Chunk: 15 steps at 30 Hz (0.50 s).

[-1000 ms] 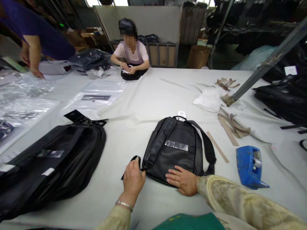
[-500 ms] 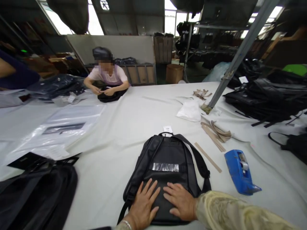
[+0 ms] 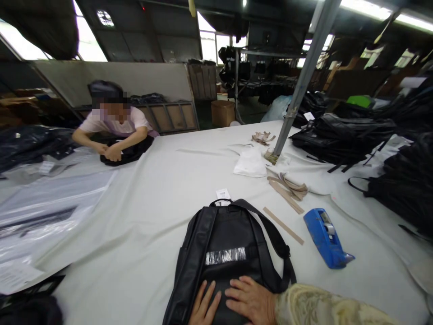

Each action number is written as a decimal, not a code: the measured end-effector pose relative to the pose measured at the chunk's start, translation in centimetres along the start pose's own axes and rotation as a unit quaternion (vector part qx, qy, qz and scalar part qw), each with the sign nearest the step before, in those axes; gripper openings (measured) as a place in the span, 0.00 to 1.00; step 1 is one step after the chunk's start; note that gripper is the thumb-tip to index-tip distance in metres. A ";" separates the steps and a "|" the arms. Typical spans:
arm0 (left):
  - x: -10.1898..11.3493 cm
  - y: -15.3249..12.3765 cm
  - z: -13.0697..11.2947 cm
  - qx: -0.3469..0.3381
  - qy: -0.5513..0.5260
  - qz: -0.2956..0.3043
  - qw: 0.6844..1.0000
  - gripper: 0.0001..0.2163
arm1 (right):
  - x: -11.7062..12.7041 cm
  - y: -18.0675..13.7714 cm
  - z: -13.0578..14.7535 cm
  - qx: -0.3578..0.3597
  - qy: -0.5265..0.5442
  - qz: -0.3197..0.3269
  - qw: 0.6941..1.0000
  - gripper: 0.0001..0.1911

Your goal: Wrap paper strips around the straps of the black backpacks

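Observation:
A black backpack (image 3: 233,225) lies back-side up on the white-covered table, its shoulder straps and top handle facing away from me. A strip of shiny clear plastic or tape (image 3: 226,256) crosses its back panel. My left hand (image 3: 204,307) rests flat on the lower back panel with fingers spread, its wrist out of frame. Beside it, my right hand (image 3: 252,300) presses flat on the same panel, fingers apart and holding nothing. A white tag (image 3: 223,194) sticks out past the top handle.
Right of the backpack are a blue tape dispenser (image 3: 328,239), a tan strip (image 3: 283,225) and a pile of tan strips (image 3: 289,187). A metal post (image 3: 297,90) rises near black bags (image 3: 341,135). Across the table a co-worker (image 3: 118,117) handles a black item. Plastic bags (image 3: 50,212) lie left.
The view has swung to the right, so the scene slides left and the backpack sits lower in view. Both hands stay flat on the backpack. The co-worker's hands have shifted slightly.

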<state>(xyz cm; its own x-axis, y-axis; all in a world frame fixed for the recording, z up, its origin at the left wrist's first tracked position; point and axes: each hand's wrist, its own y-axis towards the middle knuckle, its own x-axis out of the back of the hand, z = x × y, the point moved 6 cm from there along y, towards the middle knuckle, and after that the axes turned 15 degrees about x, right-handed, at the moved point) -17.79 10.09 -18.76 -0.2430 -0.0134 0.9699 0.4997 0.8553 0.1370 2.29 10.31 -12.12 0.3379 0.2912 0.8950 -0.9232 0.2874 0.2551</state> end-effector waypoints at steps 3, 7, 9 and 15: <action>2.5 0.7 -0.9 0.043 -0.030 0.144 0.988 0.44 | 2.0 -0.3 1.1 -0.034 0.045 0.019 0.998 0.37; 5.0 0.5 -3.1 0.088 0.016 0.292 0.952 0.53 | 3.3 -2.3 3.1 -0.029 0.062 0.068 0.995 0.45; 5.7 0.7 -3.9 0.121 0.076 0.286 0.948 0.49 | 3.1 -3.5 3.5 -0.027 0.037 0.083 0.995 0.46; 5.5 1.4 -7.4 0.126 0.232 0.190 0.946 0.42 | 2.8 -5.9 2.9 0.007 -0.034 0.077 0.996 0.37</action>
<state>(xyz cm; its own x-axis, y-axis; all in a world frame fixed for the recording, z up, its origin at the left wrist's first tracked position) -12.25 7.35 -11.73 0.3346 0.1433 0.9314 0.2489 0.9398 -0.2340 8.14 6.80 -10.06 0.1784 0.2685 0.9466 -0.9661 0.2303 0.1168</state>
